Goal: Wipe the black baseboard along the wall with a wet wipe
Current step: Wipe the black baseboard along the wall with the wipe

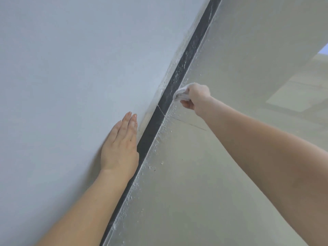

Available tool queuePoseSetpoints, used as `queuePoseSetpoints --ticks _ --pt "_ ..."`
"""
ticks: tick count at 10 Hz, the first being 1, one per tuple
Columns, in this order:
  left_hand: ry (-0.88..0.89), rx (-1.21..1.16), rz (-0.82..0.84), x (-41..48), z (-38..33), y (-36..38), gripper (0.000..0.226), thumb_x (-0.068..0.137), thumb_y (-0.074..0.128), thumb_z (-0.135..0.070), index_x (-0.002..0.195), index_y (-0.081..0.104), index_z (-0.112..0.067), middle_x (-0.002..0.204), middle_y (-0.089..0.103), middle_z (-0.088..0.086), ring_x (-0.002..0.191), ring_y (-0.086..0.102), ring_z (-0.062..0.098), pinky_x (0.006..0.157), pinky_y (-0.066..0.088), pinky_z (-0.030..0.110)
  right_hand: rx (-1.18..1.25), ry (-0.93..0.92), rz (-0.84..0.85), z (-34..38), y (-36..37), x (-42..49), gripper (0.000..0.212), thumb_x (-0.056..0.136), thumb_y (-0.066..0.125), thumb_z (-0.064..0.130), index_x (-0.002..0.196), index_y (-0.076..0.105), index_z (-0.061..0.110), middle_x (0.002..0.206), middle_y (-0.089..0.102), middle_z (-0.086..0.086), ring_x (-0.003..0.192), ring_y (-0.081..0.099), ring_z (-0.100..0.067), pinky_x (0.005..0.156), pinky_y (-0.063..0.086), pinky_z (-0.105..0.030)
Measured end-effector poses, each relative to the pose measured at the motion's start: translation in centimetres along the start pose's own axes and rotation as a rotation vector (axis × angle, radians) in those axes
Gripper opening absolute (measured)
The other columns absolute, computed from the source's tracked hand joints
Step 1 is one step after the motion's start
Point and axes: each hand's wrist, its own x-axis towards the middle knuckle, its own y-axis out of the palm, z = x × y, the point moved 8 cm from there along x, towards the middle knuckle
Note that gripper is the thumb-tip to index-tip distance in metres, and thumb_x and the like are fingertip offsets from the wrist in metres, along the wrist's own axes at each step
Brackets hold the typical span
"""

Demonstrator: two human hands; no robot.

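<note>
Running along the floor's edge where it meets the wall, the black baseboard [154, 125] goes from bottom-centre of view up to the top right. The wet wipe [180, 93], white & bunched, is pressed on the baseboard's face approx. halfway along the visible run, just past a thin joint line [160, 110] in the strip.

Progress, as a judgement: the nearer stretch, from the bottom up to the wipe, looks evenly dark w/ little on it, so prob. done. Beyond the wipe, towards the top right, the strip shows pale smears & specks, so that part is left. Roughly half the visible length to go; anything outside the view can't be told.

Wipe vs fingers: the right hand [197, 98] grips it, fingers curled round the wad, w/ the wipe sticking out on the baseboard side, i.e. btwn fingers & strip. Fingertips are hidden under the cloth; the thumb shows below it. Skin doesn't seem to touch the baseboard, only the wipe does.

The left hand [120, 148] holds nothing: fingers straight & together, palm flat on the wall [71, 68], its side right beside the strip's top edge, nearer the person than the wipe. Looks like a brace.

The floor [204, 183] carries white flecks [162, 163] close along its wall edge.
</note>
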Motion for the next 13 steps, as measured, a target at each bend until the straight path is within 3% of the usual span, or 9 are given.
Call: queuePoseSetpoints --ticks 1,2,4,5,7,8,9,11,13 --pt "0.016 -0.194 0.131 0.3 1.0 -4.1 0.071 0.095 0.029 -0.030 0.149 -0.012 -0.009 0.155 -0.022 0.004 0.142 -0.020 0.019 0.116 -0.009 0.035 -0.201 0.101 0.029 0.3 -1.2 -2.0 0.014 0.089 0.049 0.009 0.103 0.047 0.010 0.099 0.052 -0.012 0.070 0.057 -0.021 0.070 0.056 -0.032" --pt "0.055 -0.286 0.213 1.2 1.9 -7.3 0.070 0.095 0.034 -0.033 0.151 -0.003 -0.016 0.156 -0.021 -0.001 0.143 -0.019 0.017 0.118 -0.001 0.033 -0.296 0.102 0.084 2.3 -2.1 -3.6 0.016 0.086 0.046 0.007 0.099 0.054 0.002 0.085 0.056 -0.016 0.054 0.055 -0.026 0.063 0.052 -0.034" --pt "0.068 -0.221 0.031 7.7 4.4 -15.8 0.064 0.096 0.030 -0.033 0.151 0.003 -0.015 0.158 -0.013 0.001 0.143 -0.015 0.017 0.116 -0.004 0.032 -0.365 0.013 0.179 7.4 -4.0 -4.1 0.011 0.085 0.045 0.012 0.090 0.049 0.005 0.070 0.052 -0.009 0.052 0.053 -0.023 0.064 0.048 -0.031" --pt "0.105 -0.134 -0.067 10.1 4.0 -17.2 0.061 0.096 0.027 -0.030 0.151 0.005 -0.014 0.158 -0.011 0.004 0.144 -0.014 0.020 0.118 -0.003 0.035 -0.396 0.009 0.181 7.6 -4.2 -2.2 0.013 0.084 0.046 0.016 0.092 0.049 0.006 0.074 0.054 -0.009 0.054 0.056 -0.024 0.067 0.050 -0.032" --pt "0.157 -0.038 -0.224 15.0 3.0 -16.1 0.063 0.092 0.033 -0.031 0.150 0.018 -0.010 0.158 0.002 0.010 0.145 -0.005 0.025 0.114 -0.011 0.038 -0.561 0.162 0.306 4.9 -2.7 1.9 0.018 0.083 0.041 -0.001 0.072 0.054 0.005 0.073 0.049 -0.010 0.067 0.043 -0.023 0.060 0.040 -0.027" --pt "0.175 -0.006 -0.211 17.1 2.6 -15.5 0.064 0.088 0.029 -0.030 0.148 0.024 -0.008 0.157 0.010 0.012 0.145 0.004 0.027 0.115 -0.007 0.039 -0.685 0.194 0.324 4.9 -1.5 4.1 0.013 0.086 0.045 0.004 0.078 0.055 0.005 0.082 0.057 -0.013 0.064 0.053 -0.022 0.057 0.047 -0.024" --pt "0.161 -0.037 -0.217 18.1 2.0 -15.3 0.067 0.086 0.019 -0.029 0.149 0.015 -0.007 0.157 0.004 0.013 0.145 -0.001 0.027 0.115 -0.006 0.041 -0.763 0.210 0.394 4.5 0.3 6.1 0.010 0.088 0.047 0.010 0.088 0.056 0.006 0.090 0.059 -0.011 0.062 0.058 -0.018 0.055 0.049 -0.022" --pt "0.125 0.044 -0.164 20.3 0.2 -15.7 0.064 0.098 0.023 -0.028 0.148 -0.009 -0.005 0.155 -0.017 0.015 0.141 -0.020 0.031 0.109 -0.020 0.045 -0.822 0.278 0.633 0.3 1.2 6.9 0.013 0.088 0.049 0.017 0.090 0.057 0.008 0.087 0.059 -0.006 0.064 0.063 -0.018 0.061 0.053 -0.025" --pt "0.059 0.140 -0.156 24.8 -0.3 -16.2 0.063 0.100 0.025 -0.030 0.149 -0.006 -0.005 0.156 -0.014 0.012 0.143 -0.017 0.029 0.113 -0.013 0.042 -0.523 0.383 0.667 -5.5 2.5 5.1 0.015 0.089 0.047 0.015 0.081 0.059 0.009 0.075 0.061 -0.007 0.064 0.065 -0.022 0.060 0.054 -0.026"
